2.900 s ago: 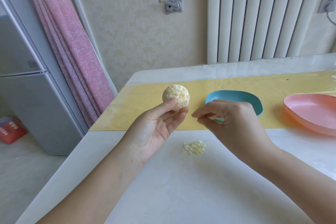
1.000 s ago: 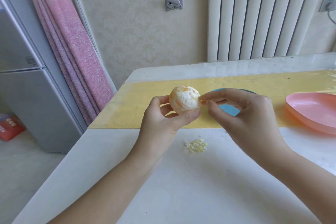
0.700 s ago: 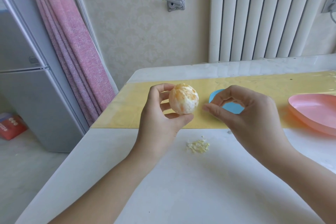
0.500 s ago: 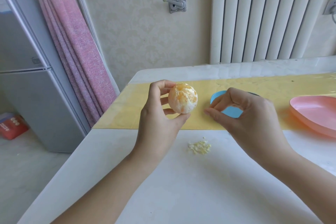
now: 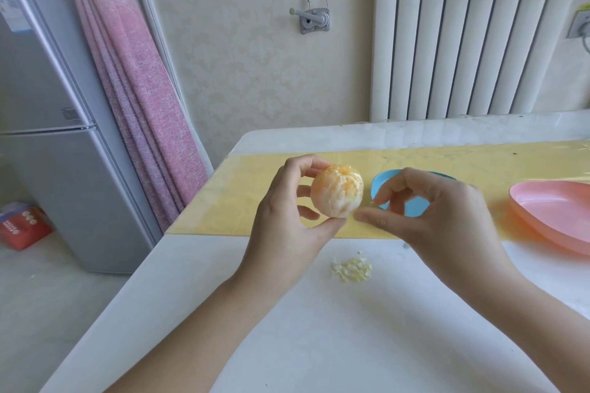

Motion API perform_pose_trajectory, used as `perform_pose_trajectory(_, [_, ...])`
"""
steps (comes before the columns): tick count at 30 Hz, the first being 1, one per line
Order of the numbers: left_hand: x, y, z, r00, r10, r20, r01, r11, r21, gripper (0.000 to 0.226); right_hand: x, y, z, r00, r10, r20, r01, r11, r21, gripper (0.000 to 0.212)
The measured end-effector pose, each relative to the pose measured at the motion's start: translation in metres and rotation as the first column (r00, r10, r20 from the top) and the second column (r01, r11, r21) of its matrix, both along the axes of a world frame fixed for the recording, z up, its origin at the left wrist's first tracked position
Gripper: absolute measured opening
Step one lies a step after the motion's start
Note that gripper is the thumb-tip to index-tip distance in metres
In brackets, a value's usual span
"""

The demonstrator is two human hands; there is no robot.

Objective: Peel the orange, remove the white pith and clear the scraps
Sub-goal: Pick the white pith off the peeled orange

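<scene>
Orange (image 5: 336,190); blue dish (image 5: 380,179) behind R hand (image 5: 447,217)

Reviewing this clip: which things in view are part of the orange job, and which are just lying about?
In the job: orange, gripped by the left hand; right hand beside it; pith scraps on the table.
Lying about: blue dish, pink dish, fridge, curtain, radiator, red box.

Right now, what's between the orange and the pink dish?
In the head view, the right hand and, partly hidden behind it, the blue dish lie between the orange and the pink dish.
</scene>
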State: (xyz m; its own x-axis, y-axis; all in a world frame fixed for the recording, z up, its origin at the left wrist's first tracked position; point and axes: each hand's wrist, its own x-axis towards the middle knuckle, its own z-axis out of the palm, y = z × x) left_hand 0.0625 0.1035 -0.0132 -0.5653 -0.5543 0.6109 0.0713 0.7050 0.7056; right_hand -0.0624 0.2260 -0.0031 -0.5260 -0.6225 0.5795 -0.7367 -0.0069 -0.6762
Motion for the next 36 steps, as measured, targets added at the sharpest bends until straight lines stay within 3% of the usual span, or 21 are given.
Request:
perform_pose_trajectory(4, [0.0,0.004,0.001,0.999,-0.042,-0.025,0.043,0.998,0.049,0.061,0.001,-0.001,0.002,0.997,0.082,0.012,-0.081,0.992,-0.093,0.033])
perform_pose_trajectory(8, [0.0,0.005,0.001,0.993,-0.082,-0.081,0.093,0.986,0.141,0.061,0.007,0.001,0.0,0.991,0.115,-0.075,-0.129,0.968,-0.214,0.03])
perform_pose_trajectory(15, [0.0,0.007,-0.001,0.996,-0.051,-0.069,0.049,0.998,-0.032,0.059,0.016,0.001,0.0,0.958,0.008,-0.287,-0.099,0.947,-0.305,0.028])
perform_pose_trajectory(20, [0.002,0.005,0.0,0.998,0.016,-0.064,-0.027,0.983,-0.179,0.063,0.016,0.0,-0.001,0.936,-0.002,-0.351,-0.1,0.957,-0.272,0.055])
perform_pose_trajectory(28, [0.001,0.004,-0.001,0.998,0.016,-0.065,-0.029,0.98,-0.198,0.068,0.013,0.0,0.0,0.923,0.021,-0.385,-0.143,0.946,-0.29,0.052])
perform_pose_trajectory(32, [0.002,0.007,-0.001,0.997,0.004,-0.073,-0.017,0.983,-0.184,0.07,0.013,0.002,0.001,0.911,-0.001,-0.413,-0.131,0.948,-0.291,0.033])
perform_pose_trajectory(36, [0.002,0.008,-0.001,0.993,-0.021,-0.117,0.0,0.984,-0.18,0.068,0.014,0.002,0.0,0.9,-0.043,-0.433,-0.113,0.938,-0.327,0.029])
